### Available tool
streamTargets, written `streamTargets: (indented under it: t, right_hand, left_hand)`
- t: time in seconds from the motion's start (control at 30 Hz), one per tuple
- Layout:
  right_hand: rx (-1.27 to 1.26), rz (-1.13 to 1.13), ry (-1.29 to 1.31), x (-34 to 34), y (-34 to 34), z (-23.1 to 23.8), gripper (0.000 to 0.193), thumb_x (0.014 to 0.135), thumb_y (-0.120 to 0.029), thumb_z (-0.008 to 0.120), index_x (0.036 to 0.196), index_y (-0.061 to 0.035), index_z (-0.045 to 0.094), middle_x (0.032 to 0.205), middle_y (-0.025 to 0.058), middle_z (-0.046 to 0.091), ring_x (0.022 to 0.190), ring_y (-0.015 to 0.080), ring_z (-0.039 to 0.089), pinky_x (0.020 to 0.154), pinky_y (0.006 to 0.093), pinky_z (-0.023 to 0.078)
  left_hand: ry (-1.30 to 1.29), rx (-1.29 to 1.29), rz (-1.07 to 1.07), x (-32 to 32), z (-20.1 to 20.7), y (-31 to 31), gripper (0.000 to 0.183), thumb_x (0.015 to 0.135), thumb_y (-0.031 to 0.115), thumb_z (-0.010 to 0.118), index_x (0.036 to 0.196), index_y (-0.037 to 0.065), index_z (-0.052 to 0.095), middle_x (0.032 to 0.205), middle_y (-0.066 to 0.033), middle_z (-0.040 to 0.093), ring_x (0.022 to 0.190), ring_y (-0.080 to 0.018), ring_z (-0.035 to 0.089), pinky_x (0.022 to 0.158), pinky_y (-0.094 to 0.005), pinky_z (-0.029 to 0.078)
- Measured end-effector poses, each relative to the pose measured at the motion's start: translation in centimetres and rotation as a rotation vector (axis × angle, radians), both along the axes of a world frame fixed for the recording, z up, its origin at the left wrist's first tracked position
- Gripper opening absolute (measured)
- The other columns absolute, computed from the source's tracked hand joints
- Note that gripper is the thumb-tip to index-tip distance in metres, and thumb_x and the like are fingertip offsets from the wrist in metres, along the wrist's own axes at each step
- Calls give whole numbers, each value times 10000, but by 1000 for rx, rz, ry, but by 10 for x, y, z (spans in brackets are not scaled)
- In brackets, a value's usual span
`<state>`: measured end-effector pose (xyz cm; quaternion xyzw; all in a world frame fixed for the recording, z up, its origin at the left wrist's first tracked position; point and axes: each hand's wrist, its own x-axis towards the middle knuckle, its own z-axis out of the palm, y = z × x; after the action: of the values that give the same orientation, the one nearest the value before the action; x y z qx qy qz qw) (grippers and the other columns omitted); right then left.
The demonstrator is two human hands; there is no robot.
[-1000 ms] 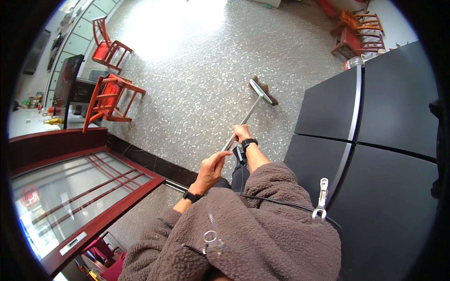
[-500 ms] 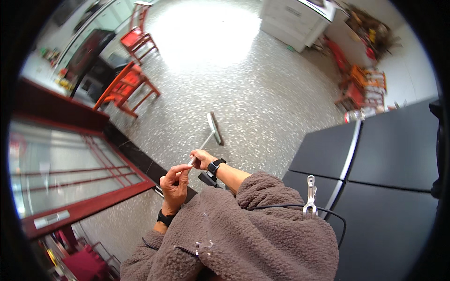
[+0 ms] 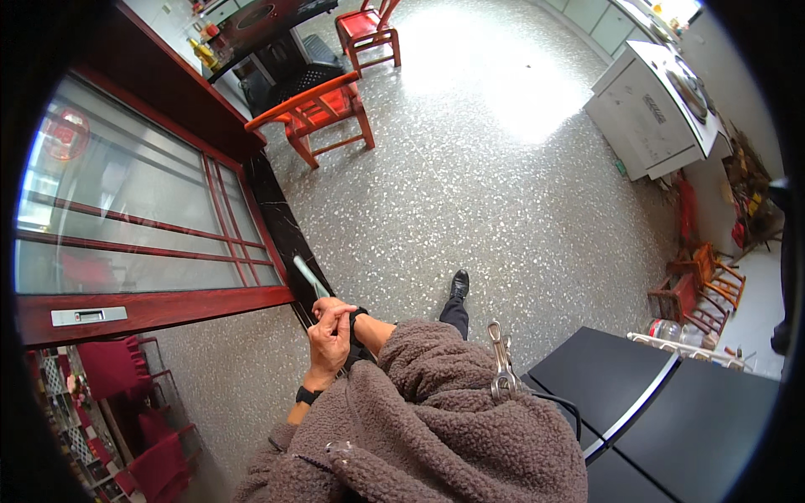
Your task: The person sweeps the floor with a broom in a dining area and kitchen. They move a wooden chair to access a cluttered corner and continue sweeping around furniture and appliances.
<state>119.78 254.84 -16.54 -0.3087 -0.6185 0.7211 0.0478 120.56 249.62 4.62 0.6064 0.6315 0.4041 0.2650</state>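
My left hand (image 3: 328,345) is closed on the handle of a long-handled broom, close to my body. Just beyond it, my right hand (image 3: 329,307) grips the same handle, its fingers partly hidden by the left. The broom's narrow pale head (image 3: 311,277) shows past my hands, over the black marble strip (image 3: 281,214) on the floor by the doorway. Most of the handle is hidden behind my hands and sleeves. Black bands circle both my wrists.
A red-framed glass door (image 3: 168,306) stands at left. Red chairs (image 3: 323,117) and a dark table (image 3: 260,21) are beyond it. A white cabinet stove (image 3: 654,109) stands far right, small wooden chairs (image 3: 700,281) nearer, and a dark refrigerator (image 3: 579,377) near right. My shoe (image 3: 459,285) is ahead.
The view has turned right and moved. The broom's head has come from out on the speckled floor to the black strip at left, closer to my hands. My shoe has come into view.
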Motion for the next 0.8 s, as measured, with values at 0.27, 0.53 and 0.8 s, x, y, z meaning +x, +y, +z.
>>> streamTargets:
  t: [0.27, 0.53, 0.8]
  right_hand:
    - [-992, -899, 179, 152, 135, -38, 120, 798, -160, 600, 746, -61, 556, 622, 26, 549, 530, 151, 492, 510, 298, 422]
    - [-983, -1436, 66, 400, 171, -42, 141, 794, -169, 578, 706, -118, 480, 582, -8, 492, 459, 124, 440, 445, 266, 407]
    - [-536, -1625, 32, 448, 165, -116, 145, 767, -138, 595, 657, -52, 558, 668, 11, 527, 594, 142, 482, 528, 327, 383]
  left_hand:
    - [-151, -69, -279, 115, -23, 123, 114, 901, 32, 578, 989, 37, 650, 792, -91, 696, 712, -124, 670, 616, -251, 508]
    - [-366, -23, -662, 281, -21, 196, 126, 884, 47, 610, 1000, 68, 653, 682, -69, 635, 534, -115, 560, 485, -280, 421]
    - [-380, -256, -709, 307, -35, 213, 194, 881, -8, 570, 1014, 92, 670, 567, 5, 499, 507, -34, 388, 457, -224, 329]
